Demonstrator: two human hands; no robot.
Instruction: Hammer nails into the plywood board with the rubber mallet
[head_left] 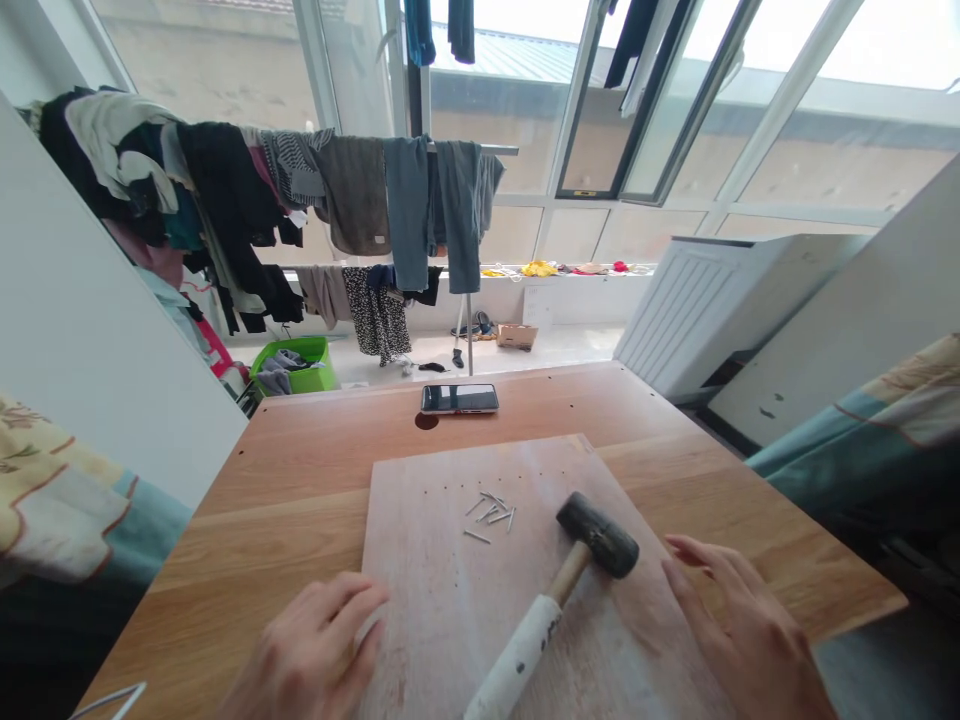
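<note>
A pale wooden board (427, 570) lies flat in front of me, with several small holes in a row near its far edge. Several loose nails (491, 512) are scattered on its upper middle. A hammer (598, 535) with a black head and a white-wrapped handle rests diagonally across the board. At the board's left edge is my left hand (307, 650), fingers loosely bent, thumb apart, fingertips over the edge. My right hand (750, 630) is by the right edge, fingers parted and nothing seen in them. Whether either hand presses on the board I cannot tell.
The board lies on a wood-grain table (277, 500). A phone (459, 399) lies near the table's far edge, beside a dark round hole. Beyond are a drying rack with clothes (360, 190), a green basket (307, 365), a white cabinet (690, 300) and windows. Curtains hang on both sides.
</note>
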